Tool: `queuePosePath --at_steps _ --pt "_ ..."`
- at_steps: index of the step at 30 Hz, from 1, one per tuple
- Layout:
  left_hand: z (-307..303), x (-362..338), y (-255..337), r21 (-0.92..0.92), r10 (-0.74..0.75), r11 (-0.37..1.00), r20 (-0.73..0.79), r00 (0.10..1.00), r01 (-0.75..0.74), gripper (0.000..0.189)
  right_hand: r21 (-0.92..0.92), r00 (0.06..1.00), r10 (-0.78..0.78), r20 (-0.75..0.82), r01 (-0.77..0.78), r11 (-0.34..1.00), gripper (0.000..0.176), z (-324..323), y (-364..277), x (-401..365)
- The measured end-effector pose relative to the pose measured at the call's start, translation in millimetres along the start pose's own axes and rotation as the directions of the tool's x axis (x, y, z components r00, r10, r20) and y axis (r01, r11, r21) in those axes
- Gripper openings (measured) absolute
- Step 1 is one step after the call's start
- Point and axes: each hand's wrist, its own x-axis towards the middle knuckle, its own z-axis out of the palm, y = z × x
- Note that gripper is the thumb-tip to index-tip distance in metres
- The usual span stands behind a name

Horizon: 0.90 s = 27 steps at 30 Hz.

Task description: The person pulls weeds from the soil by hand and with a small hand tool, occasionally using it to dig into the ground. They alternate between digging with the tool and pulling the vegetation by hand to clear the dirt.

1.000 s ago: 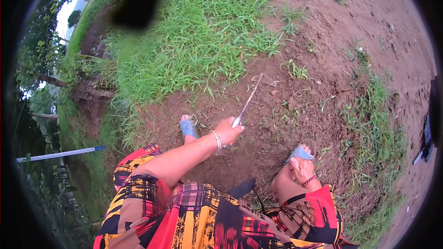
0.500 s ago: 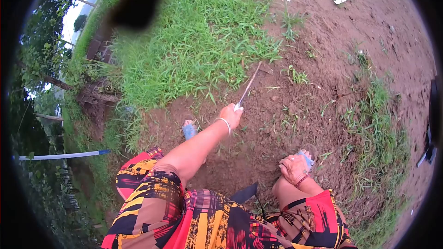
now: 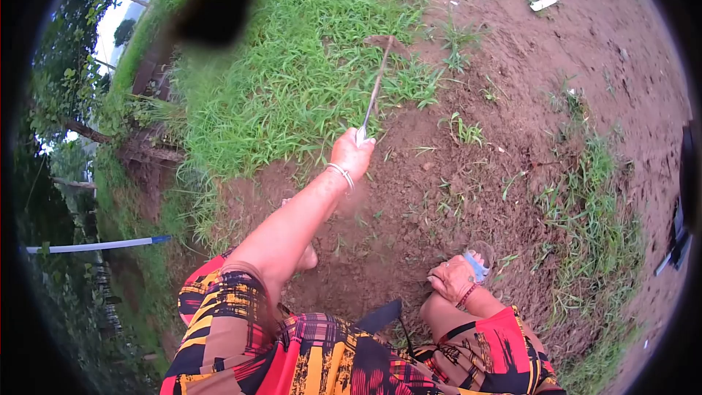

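My left hand (image 3: 352, 153), with a white bangle at its wrist, is wrapped round the pale handle end of a short hand hoe (image 3: 376, 91). The hoe's thin shaft points forward, and its brown, muddy blade overlaps the green grass (image 3: 292, 95) near the patch's edge. My right hand (image 3: 452, 276) lies over my bent right knee, fingers draped and holding nothing. A red beaded bracelet circles that wrist. Just beyond it shows my right foot in a sandal with a blue strap (image 3: 478, 267). Loose brown soil (image 3: 395, 205) spreads between my feet.
A white piece of litter (image 3: 545, 3) lies on bare ground at the upper right. Grass tufts (image 3: 585, 197) line the right side. At the left are a white pipe with a blue end (image 3: 102, 246), tree branches and a brick edge. A dark spot blots the upper left.
My left hand has moved forward and slightly left with the hoe. The blade has gone from the bare soil at the grass edge to over the grass. My right hand stays on the knee.
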Motion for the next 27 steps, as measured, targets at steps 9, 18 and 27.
queuePosePath --at_steps 9,18,27 --pt "78.5 9.5 -40.8 0.148 -0.122 0.981 -0.043 0.992 0.127 0.031 0.094 0.998 0.004 -0.062 0.002 0.996 0.021 5.6 3.5 -9.5" --pt "56.6 15.1 -53.3 -0.167 0.047 0.985 0.033 0.998 -0.04 0.025 0.176 0.992 -0.009 -0.123 0.03 0.984 0.018 12.9 10.6 -7.0" --pt "69.5 -13.1 -36.2 0.037 -0.082 0.996 0.151 0.985 0.077 0.028 0.111 0.993 0.008 -0.114 0.005 0.994 0.02 16.1 8.1 -3.7"
